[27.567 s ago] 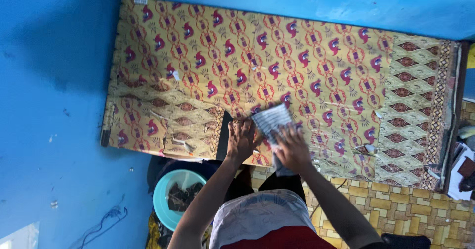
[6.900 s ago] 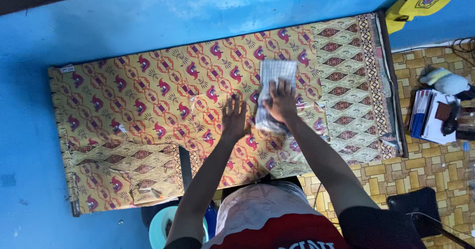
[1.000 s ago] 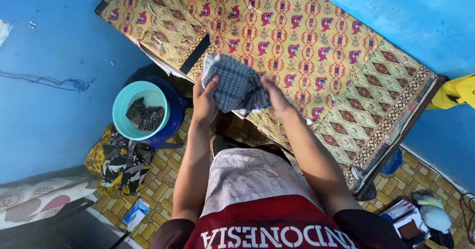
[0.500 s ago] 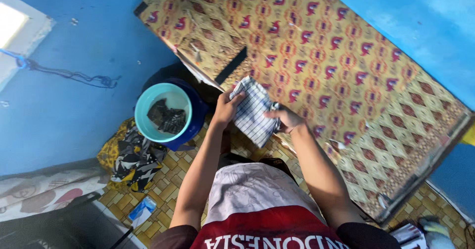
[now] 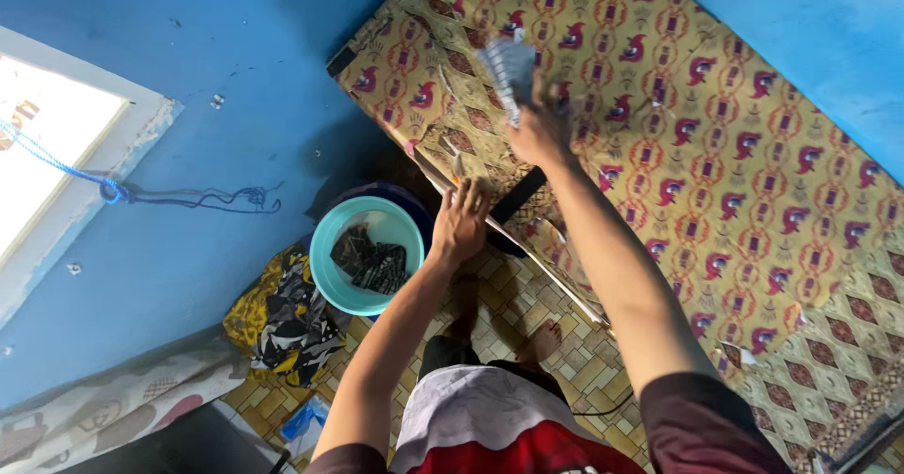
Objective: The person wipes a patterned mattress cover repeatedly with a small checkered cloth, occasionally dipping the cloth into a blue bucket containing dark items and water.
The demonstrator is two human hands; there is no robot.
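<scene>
Layout, head view. A table (image 5: 716, 135) under a patterned cover fills the upper right, set against the wall (image 5: 235, 79). A basin (image 5: 363, 253) sits on the floor just beside the table's near corner, with cloth (image 5: 372, 262) inside. A crumpled fabric heap (image 5: 282, 319) lies left of the basin. A window (image 5: 47, 144) sits far left, a cord (image 5: 188, 194) apparently hanging from it.

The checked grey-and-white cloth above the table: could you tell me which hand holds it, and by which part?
The right hand grips the checked grey-and-white cloth by its lower end. The left hand holds nothing.
</scene>
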